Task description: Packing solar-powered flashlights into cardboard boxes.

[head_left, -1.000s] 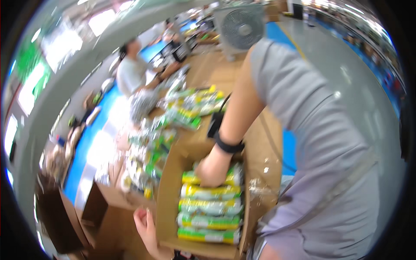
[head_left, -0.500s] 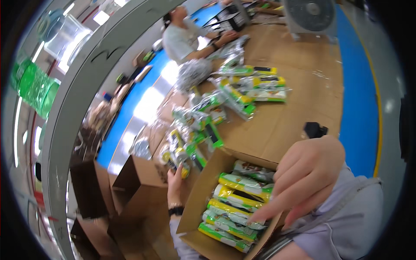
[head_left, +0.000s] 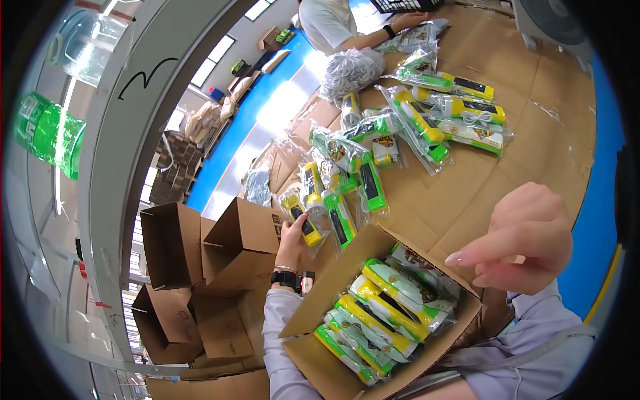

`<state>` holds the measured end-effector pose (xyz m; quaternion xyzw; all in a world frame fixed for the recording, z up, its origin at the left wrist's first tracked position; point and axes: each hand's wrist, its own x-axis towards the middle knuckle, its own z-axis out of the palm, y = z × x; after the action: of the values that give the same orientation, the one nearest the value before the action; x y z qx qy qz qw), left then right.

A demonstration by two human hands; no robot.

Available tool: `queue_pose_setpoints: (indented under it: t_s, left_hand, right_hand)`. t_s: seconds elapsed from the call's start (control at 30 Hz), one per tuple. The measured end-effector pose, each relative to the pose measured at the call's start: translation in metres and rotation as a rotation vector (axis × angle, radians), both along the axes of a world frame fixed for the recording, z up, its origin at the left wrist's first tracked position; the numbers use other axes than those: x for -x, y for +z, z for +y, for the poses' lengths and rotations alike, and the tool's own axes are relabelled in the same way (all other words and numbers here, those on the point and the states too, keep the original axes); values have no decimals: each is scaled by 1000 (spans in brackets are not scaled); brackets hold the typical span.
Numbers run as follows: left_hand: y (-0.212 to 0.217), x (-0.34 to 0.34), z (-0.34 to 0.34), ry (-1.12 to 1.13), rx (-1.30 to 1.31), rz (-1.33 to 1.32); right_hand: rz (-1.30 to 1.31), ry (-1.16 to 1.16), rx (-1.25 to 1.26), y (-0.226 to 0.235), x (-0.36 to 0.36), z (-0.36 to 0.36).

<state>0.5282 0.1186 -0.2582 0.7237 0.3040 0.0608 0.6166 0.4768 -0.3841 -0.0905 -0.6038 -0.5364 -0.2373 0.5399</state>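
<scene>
My left hand (head_left: 291,238) reaches past the far left of an open cardboard box (head_left: 313,293). Its fingers are closed on the near end of a bagged yellow device with a black panel (head_left: 301,219). Inside the box, several bagged green-and-yellow devices (head_left: 373,323) lie side by side in a slanting row. Above and to the right of the box's right edge hovers my right hand (head_left: 527,240), holding nothing. Its index finger points left, and a gap shows between index finger and thumb. Beyond the box spreads a loose pile of similar bagged devices (head_left: 347,150).
Empty cardboard boxes (head_left: 170,250) stand at the left, beside a grey frame post (head_left: 127,133). Cardboard covers the table (head_left: 467,200). On it sits a bundle of grey cords (head_left: 350,77). Across the table, a person in a white shirt (head_left: 327,27) reaches over bagged items.
My right hand has lifted away from the packets in the box and moved right, past its edge. My left hand remains at the yellow device. The whole view has shifted.
</scene>
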Motion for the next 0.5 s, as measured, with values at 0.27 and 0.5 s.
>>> queue_pose_setpoints:
  t_s: [0.27,0.5]
  left_hand:
    - [121,48,-81,-167,-170,-80]
    - [215,119,-134,-314,80,-403]
  right_hand:
    - [137,-32,53,4,13,-2]
    - [407,-89,22,-1,11,21]
